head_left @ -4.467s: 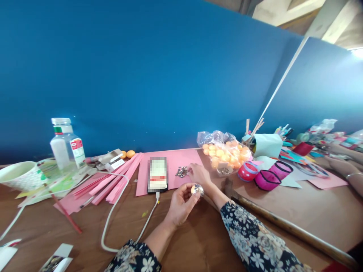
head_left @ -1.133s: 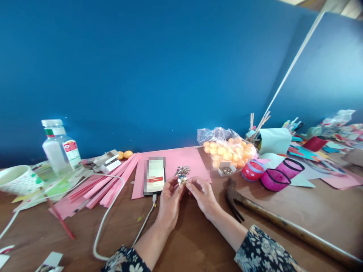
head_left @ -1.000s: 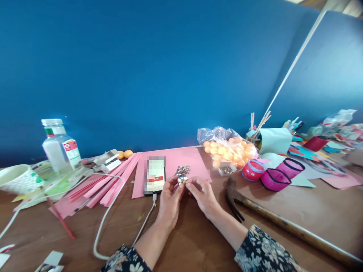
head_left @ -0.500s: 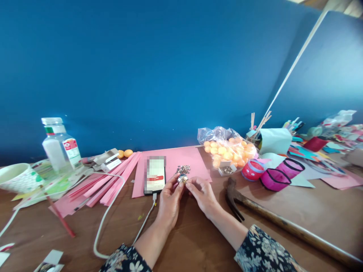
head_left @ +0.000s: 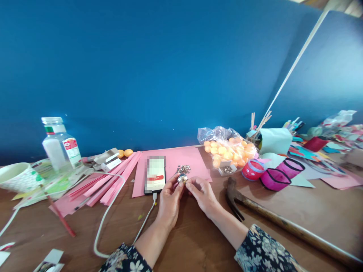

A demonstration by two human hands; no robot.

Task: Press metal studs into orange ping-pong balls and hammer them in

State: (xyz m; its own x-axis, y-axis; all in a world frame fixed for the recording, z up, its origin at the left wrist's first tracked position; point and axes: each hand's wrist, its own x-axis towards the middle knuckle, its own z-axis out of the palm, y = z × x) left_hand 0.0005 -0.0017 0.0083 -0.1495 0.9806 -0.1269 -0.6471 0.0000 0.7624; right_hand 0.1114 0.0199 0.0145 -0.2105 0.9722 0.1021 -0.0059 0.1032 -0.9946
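A small shiny, rounded metallic ball (head_left: 182, 178) is held up between my two hands, over the front edge of a pink paper sheet (head_left: 195, 158). The thumb and fingers of my left hand (head_left: 171, 194) pinch its left side. My right hand (head_left: 202, 192) closes its thumb and fingertips on its right side. Just behind it, a loose pile of tiny metallic pieces (head_left: 183, 169) lies on the pink paper. A phone (head_left: 155, 175) with a white cable plugged in rests left of my left hand.
Right of my hands lies a claw hammer (head_left: 272, 215). A clear bag of orange balls (head_left: 229, 151) sits behind it, beside a small box of metallic bits (head_left: 227, 170) and purple rings (head_left: 275, 179). Leftward are pink paper strips (head_left: 113, 183), a white cable (head_left: 103, 219) and a bottle (head_left: 61, 145).
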